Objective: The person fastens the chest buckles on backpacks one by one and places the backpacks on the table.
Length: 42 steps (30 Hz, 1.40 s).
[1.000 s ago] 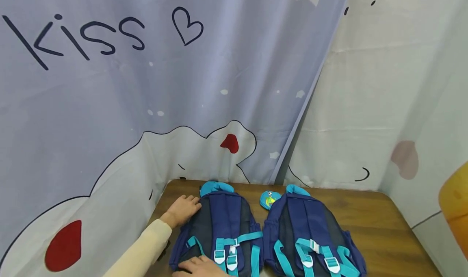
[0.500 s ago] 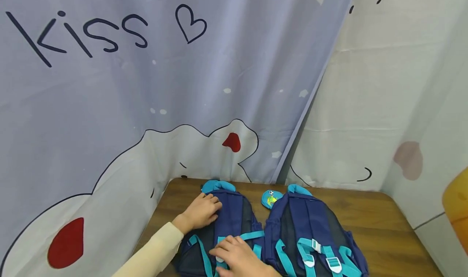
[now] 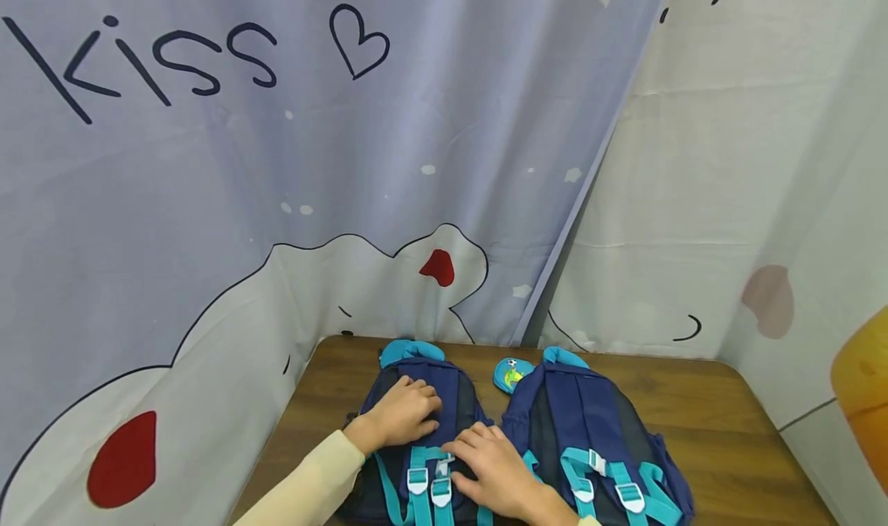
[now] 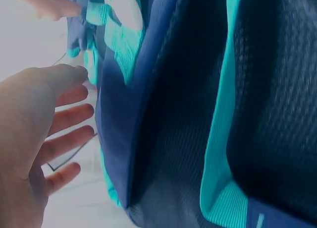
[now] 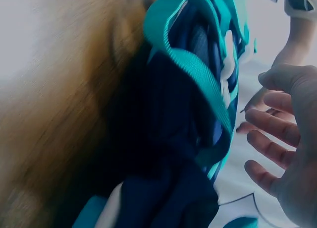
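Two navy backpacks with teal straps lie side by side. My left hand (image 3: 402, 413) is over the upper middle of the left backpack (image 3: 451, 387), fingers loosely bent and holding nothing. My right hand (image 3: 492, 468) is over that backpack's right side, near the white buckle (image 3: 441, 492) on its chest straps. In the left wrist view, the left hand (image 4: 34, 119) has its fingers spread beside the bag's front. The right wrist view likewise shows the right hand (image 5: 292, 134) with parted fingers. The right backpack (image 3: 579, 402) lies just beyond the right hand.
A small teal pouch (image 3: 512, 374) with a cartoon print lies between the bags' tops. The wooden table (image 3: 735, 426) is backed by a printed curtain (image 3: 277, 148), with another pale curtain (image 3: 694, 163) at right.
My left hand has moved from the left backpack's left edge to its middle. My right hand has moved up and right, from its lower left part to its right side.
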Tool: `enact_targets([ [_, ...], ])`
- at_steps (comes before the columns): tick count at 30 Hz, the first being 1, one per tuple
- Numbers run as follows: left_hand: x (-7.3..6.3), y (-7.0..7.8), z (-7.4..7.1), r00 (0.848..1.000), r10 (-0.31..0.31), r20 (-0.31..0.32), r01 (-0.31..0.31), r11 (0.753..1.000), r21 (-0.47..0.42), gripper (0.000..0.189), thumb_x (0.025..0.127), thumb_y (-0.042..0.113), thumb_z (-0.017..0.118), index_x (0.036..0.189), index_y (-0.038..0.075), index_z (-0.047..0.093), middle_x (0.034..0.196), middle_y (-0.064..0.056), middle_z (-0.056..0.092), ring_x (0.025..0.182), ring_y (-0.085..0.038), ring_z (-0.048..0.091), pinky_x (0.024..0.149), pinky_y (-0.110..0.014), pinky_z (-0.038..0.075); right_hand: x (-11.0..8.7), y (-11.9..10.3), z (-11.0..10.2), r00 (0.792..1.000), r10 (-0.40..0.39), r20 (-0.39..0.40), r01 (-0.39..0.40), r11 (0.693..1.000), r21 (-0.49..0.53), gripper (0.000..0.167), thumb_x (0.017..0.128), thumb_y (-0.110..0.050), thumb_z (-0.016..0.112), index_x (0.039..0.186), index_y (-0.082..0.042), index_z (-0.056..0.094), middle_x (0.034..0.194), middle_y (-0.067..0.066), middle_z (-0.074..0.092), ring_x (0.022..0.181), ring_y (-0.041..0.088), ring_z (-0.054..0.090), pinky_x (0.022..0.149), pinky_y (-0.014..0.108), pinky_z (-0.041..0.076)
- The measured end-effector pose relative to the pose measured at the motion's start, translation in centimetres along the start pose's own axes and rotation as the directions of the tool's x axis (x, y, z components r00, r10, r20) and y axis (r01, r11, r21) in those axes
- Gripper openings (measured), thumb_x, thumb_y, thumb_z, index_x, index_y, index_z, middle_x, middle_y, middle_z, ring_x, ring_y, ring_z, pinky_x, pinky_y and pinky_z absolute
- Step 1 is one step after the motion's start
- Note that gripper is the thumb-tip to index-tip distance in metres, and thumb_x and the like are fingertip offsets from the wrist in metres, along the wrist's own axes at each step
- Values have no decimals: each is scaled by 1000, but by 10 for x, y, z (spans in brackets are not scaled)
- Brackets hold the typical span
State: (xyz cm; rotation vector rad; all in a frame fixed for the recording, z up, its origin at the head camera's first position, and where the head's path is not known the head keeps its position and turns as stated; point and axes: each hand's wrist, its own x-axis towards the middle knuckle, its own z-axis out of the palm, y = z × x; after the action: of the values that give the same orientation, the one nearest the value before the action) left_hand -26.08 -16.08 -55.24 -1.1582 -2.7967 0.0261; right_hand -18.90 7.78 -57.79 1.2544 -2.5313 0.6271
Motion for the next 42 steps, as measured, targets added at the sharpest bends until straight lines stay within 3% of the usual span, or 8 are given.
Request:
enact_targets([
  [8,4,17,7,997,-5,76,15,993,-120,28,96,52,73,104,26,80,100,10,73,100,-12,66,98,-47,47,-15,13,-4,998,68,7,-68,996,-64,34,92,-28,82,125,-23,74,111,-11,69,96,8,54,79,29,45],
  [13,6,28,8,994,21,104,-7,991,-136,36,91,64,74,97,29,79,91,16,69,95,-8,63,105,-51,46,-21,17,-2,996,83,9,-82,994,-75,34,92,-29,82,125,-24,74,111,-11,69,94,7,52,78,29,45],
  [19,6,35,11,993,47,108,-32,990,-138,29,86,58,82,90,30,76,78,20,62,87,-6,59,108,-56,45,-23,17,5,996,93,-4,-93,992,-84,26,91,-29,83,115,-23,76,104,-12,67,90,7,49,76,26,42],
  [25,4,32,10,991,26,129,-5,987,-161,24,88,50,83,84,30,70,70,21,52,81,-3,53,111,-57,44,-21,15,8,993,122,9,-121,990,-78,15,91,-29,83,104,-24,79,100,-13,66,87,5,47,73,22,36],
  [34,-5,24,0,994,12,105,9,980,-200,32,83,42,81,70,25,57,59,19,44,74,-3,49,112,-59,43,-9,10,19,987,159,39,-155,984,-91,14,93,-33,81,104,-24,79,100,-12,67,86,7,48,71,22,33],
  [42,-24,11,-4,997,-7,78,25,971,-237,25,79,41,82,73,30,61,66,23,49,80,-3,52,112,-62,41,5,4,27,972,219,86,-214,975,-60,24,94,-45,79,105,-24,79,96,-12,64,83,6,45,72,27,34],
])
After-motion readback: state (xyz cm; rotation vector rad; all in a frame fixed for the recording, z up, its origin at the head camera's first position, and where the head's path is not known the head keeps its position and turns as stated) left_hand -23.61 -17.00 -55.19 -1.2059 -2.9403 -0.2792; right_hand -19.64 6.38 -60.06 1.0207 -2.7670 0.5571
